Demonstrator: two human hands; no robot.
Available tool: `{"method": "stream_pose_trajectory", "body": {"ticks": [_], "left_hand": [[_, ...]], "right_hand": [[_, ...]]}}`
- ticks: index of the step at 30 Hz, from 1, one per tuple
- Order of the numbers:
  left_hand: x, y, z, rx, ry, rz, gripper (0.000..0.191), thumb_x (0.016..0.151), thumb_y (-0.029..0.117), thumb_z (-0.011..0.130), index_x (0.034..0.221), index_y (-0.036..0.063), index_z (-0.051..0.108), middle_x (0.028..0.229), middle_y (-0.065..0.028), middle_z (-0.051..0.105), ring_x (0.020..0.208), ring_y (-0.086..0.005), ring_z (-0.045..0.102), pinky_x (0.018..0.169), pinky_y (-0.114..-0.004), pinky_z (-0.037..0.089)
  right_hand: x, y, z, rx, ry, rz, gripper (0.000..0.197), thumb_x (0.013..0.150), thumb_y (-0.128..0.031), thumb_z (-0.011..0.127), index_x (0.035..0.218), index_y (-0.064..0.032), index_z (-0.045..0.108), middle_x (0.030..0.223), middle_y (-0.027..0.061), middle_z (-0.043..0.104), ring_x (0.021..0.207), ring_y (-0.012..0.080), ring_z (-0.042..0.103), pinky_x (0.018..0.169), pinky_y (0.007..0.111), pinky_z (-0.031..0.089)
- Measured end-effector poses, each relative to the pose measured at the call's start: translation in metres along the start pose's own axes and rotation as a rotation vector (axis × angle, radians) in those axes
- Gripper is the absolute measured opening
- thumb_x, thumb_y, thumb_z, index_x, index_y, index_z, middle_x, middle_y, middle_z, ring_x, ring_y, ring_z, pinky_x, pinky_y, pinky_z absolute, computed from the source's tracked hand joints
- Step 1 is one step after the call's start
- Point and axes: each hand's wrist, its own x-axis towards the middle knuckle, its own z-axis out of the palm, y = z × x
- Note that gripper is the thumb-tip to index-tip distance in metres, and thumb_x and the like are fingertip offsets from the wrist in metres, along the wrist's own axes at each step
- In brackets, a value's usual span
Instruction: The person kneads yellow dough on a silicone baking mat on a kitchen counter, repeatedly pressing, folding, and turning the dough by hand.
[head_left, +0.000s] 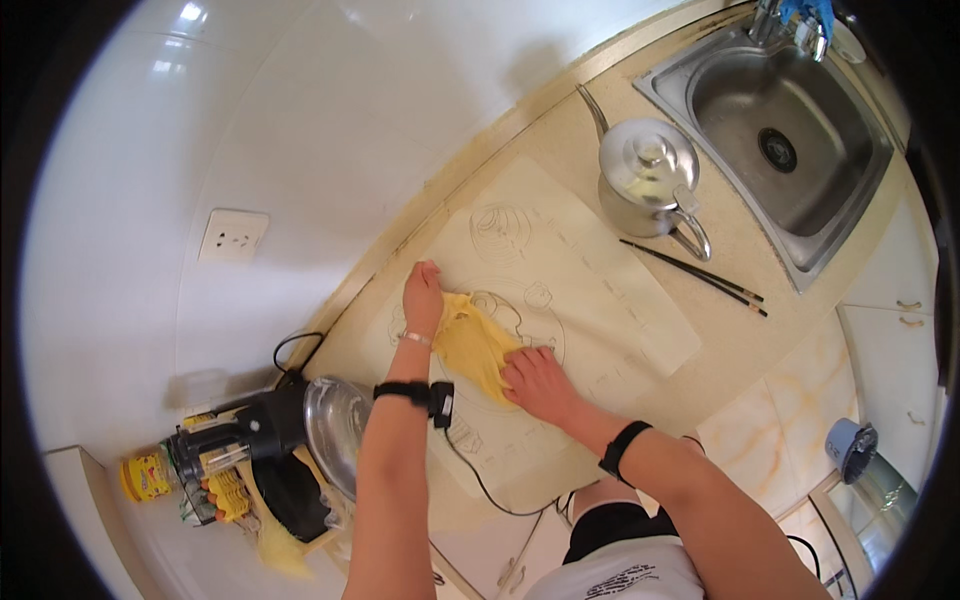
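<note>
A stretched piece of yellow dough (474, 343) lies on a pale printed kneading mat (592, 300) on the counter. My left hand (424, 300) is at its upper left end, its fingers largely hidden from the camera. The fingers of my right hand (541, 384) are curled onto the lower right edge of the dough and grip it. Between the two hands the dough is drawn out in uneven folds.
A steel kettle (634, 199) stands beyond the mat, near black chopsticks (694, 276) and a steel sink (795, 217). At lower left are a metal bowl (334, 427), a black appliance (274, 420) and an egg carton (229, 496). A cable hangs from my left wrist strap.
</note>
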Motion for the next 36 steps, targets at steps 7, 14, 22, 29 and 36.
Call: {"method": "stream_pose_trajectory", "body": {"ticks": [7,14,22,29,36], "left_hand": [[-0.082,0.034,0.009,0.361,0.087,0.303,0.023,0.09,0.019,0.044,0.076,0.0025,0.053,0.072,-0.017,0.056,0.069,-0.036,0.053,0.06,-0.046,0.041],[0.01,0.019,0.014,0.237,0.233,0.188,0.026,0.091,0.023,0.044,0.081,0.0009,0.054,0.074,-0.0202,0.056,0.073,-0.0393,0.053,0.062,-0.046,0.043],[-0.041,0.016,0.001,0.402,0.1,-0.284,0.023,0.089,0.024,0.048,0.085,0.0046,0.06,0.084,-0.0133,0.059,0.079,-0.0357,0.055,0.069,-0.044,0.043],[-0.093,0.05,0.029,0.413,0.262,-0.197,0.015,0.088,0.017,0.045,0.095,0.0113,0.057,0.093,-0.0065,0.057,0.09,-0.0271,0.049,0.081,-0.041,0.035],[0.005,0.007,0.023,0.486,0.369,0.021,0.012,0.088,0.017,0.047,0.092,0.0108,0.057,0.089,-0.0066,0.057,0.089,-0.0267,0.049,0.08,-0.041,0.034]], "right_hand": [[0.006,0.007,0.0,0.01,-0.092,0.036,0.022,0.074,-0.023,0.059,0.088,-0.0079,0.053,0.1,0.0073,0.052,0.097,0.0228,0.046,0.084,0.037,0.034],[0.002,0.005,0.0,-0.027,-0.012,-0.01,0.021,0.073,-0.021,0.059,0.087,-0.0073,0.052,0.098,0.0076,0.051,0.094,0.0225,0.046,0.08,0.036,0.035],[0.014,0.013,0.005,-0.072,-0.007,0.023,0.023,0.071,-0.022,0.061,0.086,-0.0073,0.052,0.096,0.0079,0.052,0.093,0.0235,0.047,0.079,0.037,0.036],[0.012,0.01,0.006,-0.066,-0.076,0.001,0.025,0.07,-0.023,0.062,0.088,-0.0075,0.053,0.098,0.0085,0.052,0.095,0.0234,0.048,0.08,0.037,0.036],[0.002,0.009,-0.005,-0.024,-0.064,-0.034,0.025,0.071,-0.023,0.062,0.088,-0.0075,0.052,0.1,0.0083,0.052,0.096,0.0241,0.047,0.081,0.038,0.035]]}}
